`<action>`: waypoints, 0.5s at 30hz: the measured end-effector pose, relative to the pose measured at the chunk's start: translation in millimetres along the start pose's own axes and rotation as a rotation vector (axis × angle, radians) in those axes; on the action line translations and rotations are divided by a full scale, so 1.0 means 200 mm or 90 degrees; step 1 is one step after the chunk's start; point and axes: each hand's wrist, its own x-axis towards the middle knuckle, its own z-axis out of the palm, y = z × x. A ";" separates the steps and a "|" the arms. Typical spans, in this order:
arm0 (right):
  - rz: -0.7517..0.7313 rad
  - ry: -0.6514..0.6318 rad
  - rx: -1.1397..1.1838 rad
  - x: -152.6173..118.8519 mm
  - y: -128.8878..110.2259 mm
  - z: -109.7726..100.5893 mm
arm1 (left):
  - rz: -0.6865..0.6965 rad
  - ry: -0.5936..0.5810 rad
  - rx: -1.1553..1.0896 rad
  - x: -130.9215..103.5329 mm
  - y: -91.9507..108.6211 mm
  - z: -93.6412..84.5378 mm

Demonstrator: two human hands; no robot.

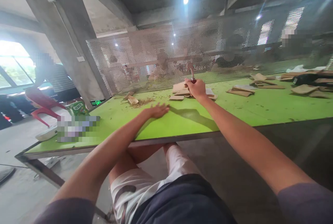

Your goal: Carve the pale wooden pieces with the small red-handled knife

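Observation:
My left hand [159,110] lies flat on the green tabletop [161,126], fingers spread and pointing right, with nothing in it. Above the table, my right hand [197,88] is closed round the dark handle of a tool with a curved metal blade [192,73] that points up. Just behind and left of that hand, tan flat pieces [179,88] are stacked, partly hidden by it. Brown crumbs [143,103] are scattered beyond my left hand, beside a small tan scrap [133,100].
A perforated metal screen [156,57] stands along the table's back edge. More tan pieces [240,91] lie to the right, near a black object [307,79]. A green packet [78,107] sits at the left end. Beyond are a red chair [43,100] and a person [56,78].

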 end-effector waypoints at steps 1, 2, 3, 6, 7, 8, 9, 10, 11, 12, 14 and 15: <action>0.005 0.007 -0.007 0.01 0.01 0.00 | -0.043 0.017 0.007 0.04 -0.06 -0.02; 0.008 0.015 -0.016 0.02 0.02 0.00 | -0.070 0.036 0.010 0.07 -0.10 -0.04; 0.011 0.027 -0.027 0.02 0.03 0.00 | -0.078 0.054 0.010 0.08 -0.11 -0.05; 0.015 0.062 -0.052 0.04 0.05 0.00 | -0.006 0.066 0.012 0.09 0.05 -0.04; 0.016 0.071 -0.054 0.05 0.05 0.00 | 0.058 0.056 0.014 0.09 0.15 -0.02; 0.013 0.073 -0.049 0.05 0.05 -0.01 | 0.181 0.035 0.017 0.09 0.25 0.00; 0.009 0.072 -0.045 0.05 0.05 -0.01 | 0.288 0.025 0.014 0.10 0.35 0.02; 0.005 0.068 -0.039 0.05 0.04 -0.01 | 0.355 0.012 0.000 0.11 0.42 0.04; 0.001 0.064 -0.035 0.04 0.04 -0.01 | 0.375 -0.004 -0.013 0.12 0.46 0.05; 0.000 0.059 -0.032 0.04 0.04 -0.02 | 0.340 -0.023 -0.008 0.14 0.45 0.05; 0.004 0.051 -0.024 0.03 0.03 -0.02 | 0.139 0.009 0.029 0.16 0.33 0.04; 0.007 0.046 -0.019 0.02 0.03 -0.02 | 0.069 0.034 0.040 0.15 0.23 0.02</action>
